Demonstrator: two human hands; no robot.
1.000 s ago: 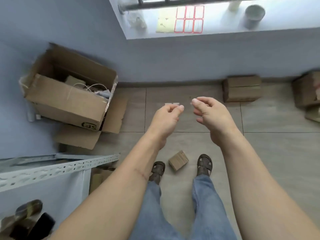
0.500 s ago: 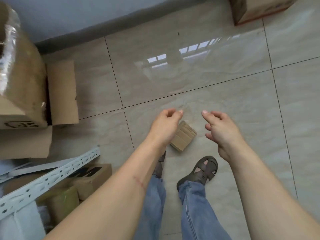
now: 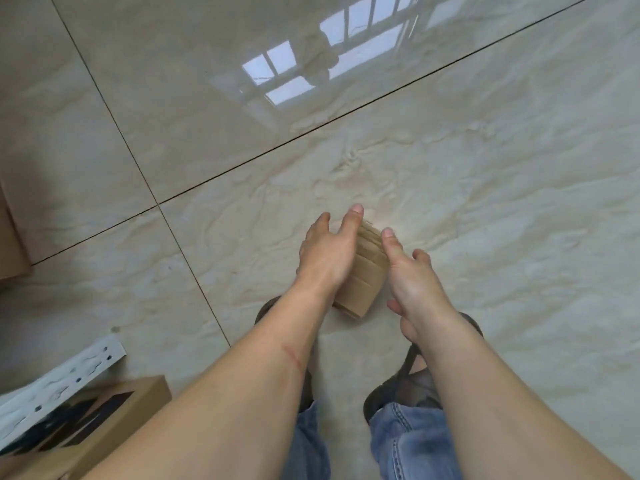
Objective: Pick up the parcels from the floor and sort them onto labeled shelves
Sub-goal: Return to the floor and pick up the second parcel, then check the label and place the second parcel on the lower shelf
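A small brown cardboard parcel [image 3: 363, 278] lies on the glossy tiled floor just ahead of my feet. My left hand [image 3: 325, 251] rests against its left side, fingers spread over the top edge. My right hand [image 3: 412, 271] is at its right side, thumb touching the upper corner and the other fingers curled below. Both hands flank the parcel; it still sits on the floor, partly hidden by my left hand.
A brown box with a dark print [image 3: 90, 427] sits at lower left under a white perforated shelf rail [image 3: 59, 379]. Part of another carton [image 3: 10, 244] shows at the left edge. My sandalled feet [image 3: 412, 386] stand right behind the parcel.
I have bent down, so the floor fills the view. Both hands dropped from in front of me to the two sides of the small parcel.
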